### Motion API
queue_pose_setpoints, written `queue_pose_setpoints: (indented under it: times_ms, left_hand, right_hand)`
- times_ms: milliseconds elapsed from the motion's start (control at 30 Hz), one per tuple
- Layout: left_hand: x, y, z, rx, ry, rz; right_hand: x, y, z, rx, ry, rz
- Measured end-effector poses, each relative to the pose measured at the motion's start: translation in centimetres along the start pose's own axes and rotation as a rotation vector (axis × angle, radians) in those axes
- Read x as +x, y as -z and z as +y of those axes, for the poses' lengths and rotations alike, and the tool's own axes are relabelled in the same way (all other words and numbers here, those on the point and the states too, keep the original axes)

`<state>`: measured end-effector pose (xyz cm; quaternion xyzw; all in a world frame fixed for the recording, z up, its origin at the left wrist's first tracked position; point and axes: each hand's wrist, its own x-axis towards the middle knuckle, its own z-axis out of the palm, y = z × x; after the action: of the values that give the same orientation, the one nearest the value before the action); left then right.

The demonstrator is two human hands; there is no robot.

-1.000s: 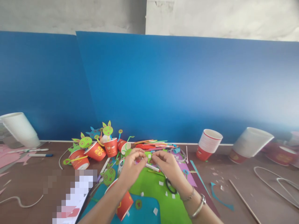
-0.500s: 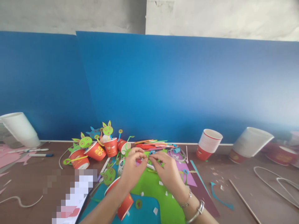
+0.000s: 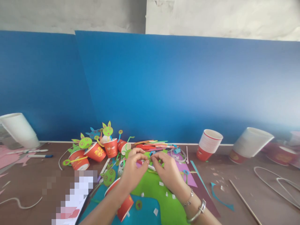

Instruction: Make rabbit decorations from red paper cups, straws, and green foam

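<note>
Over the green paper [image 3: 171, 200], my left hand [image 3: 136, 165] and my right hand [image 3: 165, 165] meet fingertip to fingertip, a small gap between them. Both are closed in a pinch. Whatever they hold is too small to make out. A red paper cup [image 3: 125, 207] lies tilted under my left forearm, partly hidden by it. Left of that hand is a green paper animal face [image 3: 109, 177] with a drawn pattern. A small green disc [image 3: 139, 205] and white scraps [image 3: 156, 212] rest on the blue and green sheets.
Red cups with paper animal heads [image 3: 110, 147] stand at the back left. Coloured strips [image 3: 152, 146] lie behind my hands. Stacked paper cups [image 3: 210, 142] are at the back right. A thin stick [image 3: 245, 201] and a blue paper offcut [image 3: 221, 198] lie to the right.
My fingertips have drawn slightly apart, the right hand shifting a little to the right. The things on the table have stayed in place.
</note>
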<state>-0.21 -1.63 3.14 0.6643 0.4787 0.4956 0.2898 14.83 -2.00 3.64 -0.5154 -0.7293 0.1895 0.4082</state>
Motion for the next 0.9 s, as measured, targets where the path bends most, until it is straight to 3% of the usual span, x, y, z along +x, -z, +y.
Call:
queue_pose_setpoints:
  times_ms: [133,333,567,667,800,900]
  left_hand:
    - [0.2,0.1,-0.4,-0.019,0.011,0.002]
    - [0.4,0.0,-0.8,0.006,0.010,0.025]
    - [0.2,-0.2,-0.6,0.044,0.004,0.022]
    - [0.3,0.1,-0.5,-0.001,0.046,-0.002]
    - [0.7,0.5,-0.8,-0.079,0.157,-0.062]
    - [0.9,0.7,-1.1,-0.112,0.255,-0.063]
  right_hand:
    - [0.1,0.4,0.3,-0.060,0.045,0.051]
    - [0.0,0.5,0.1,-0.105,0.150,-0.009]
    - [-0.3,-0.1,0.0,-0.250,0.197,0.039]
    - [0.0,0.1,0.5,-0.304,0.145,0.067]
    - [0.4,0.5,1.4,-0.423,0.050,-0.046]
    - [0.2,0.4,1.1,-0.375,0.074,-0.084]
